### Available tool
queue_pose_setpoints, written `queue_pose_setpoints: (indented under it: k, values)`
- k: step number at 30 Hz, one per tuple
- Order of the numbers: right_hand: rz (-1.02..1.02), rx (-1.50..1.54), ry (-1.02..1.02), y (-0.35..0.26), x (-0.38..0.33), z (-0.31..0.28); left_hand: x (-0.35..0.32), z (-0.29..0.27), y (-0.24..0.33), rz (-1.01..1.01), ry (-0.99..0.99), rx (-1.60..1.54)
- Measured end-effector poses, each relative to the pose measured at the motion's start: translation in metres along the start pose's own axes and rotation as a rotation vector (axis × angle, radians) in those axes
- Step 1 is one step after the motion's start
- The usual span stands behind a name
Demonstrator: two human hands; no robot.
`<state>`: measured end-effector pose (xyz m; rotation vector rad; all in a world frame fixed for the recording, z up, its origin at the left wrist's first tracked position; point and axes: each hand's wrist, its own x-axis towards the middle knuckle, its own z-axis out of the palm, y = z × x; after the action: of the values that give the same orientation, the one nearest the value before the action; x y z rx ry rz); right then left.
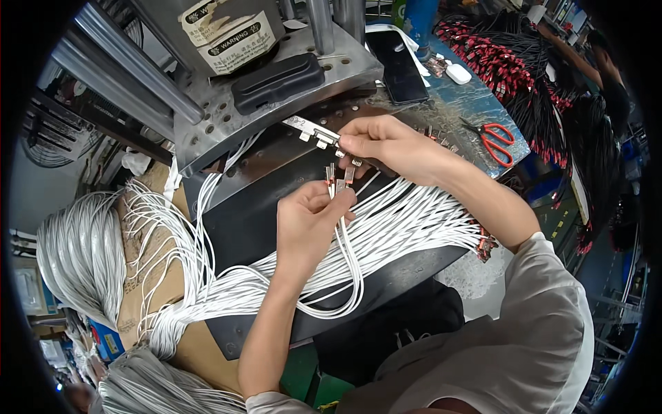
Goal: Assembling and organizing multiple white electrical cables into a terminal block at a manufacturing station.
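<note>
— From the head view, what do we have in our left hand (312,219)?

— We pinch a few white cables (348,259) near their metal plug ends (335,181), fingers closed tight around them, just below the metal fixture strip (318,134).

— And our right hand (386,143)?

— Its fingertips (347,145) are narrowed onto the right end of that strip, touching it. The cables loop down from the strip across the black plate (255,214), and more white cables (414,221) lie fanned out to the strip's lower right. Red-handled scissors (496,140) lie well right of it.
</note>
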<state>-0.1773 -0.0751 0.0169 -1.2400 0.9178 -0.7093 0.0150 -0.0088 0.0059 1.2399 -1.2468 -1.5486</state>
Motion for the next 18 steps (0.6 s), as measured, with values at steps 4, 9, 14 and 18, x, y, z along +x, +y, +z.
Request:
queue_pose_setpoints:
  k: [4,9,14,18]
  values:
    - [-0.01,0.058,0.001,0.0024,0.0008,0.0015,-0.0036,0.0017,0.0031,-0.046,-0.043,-0.097]
    - [0.011,0.071,-0.102,0.0043,0.0044,-0.0039,-0.0024,-0.003,0.0034,-0.02,-0.08,-0.062]
    - [0.039,0.023,-0.105,0.0044,0.0002,-0.0002,-0.0008,-0.0023,0.0035,-0.063,-0.114,-0.095]
    - [0.09,-0.039,-0.105,-0.0009,-0.0015,0.0032,0.0005,-0.0039,-0.0029,-0.022,-0.084,-0.041]
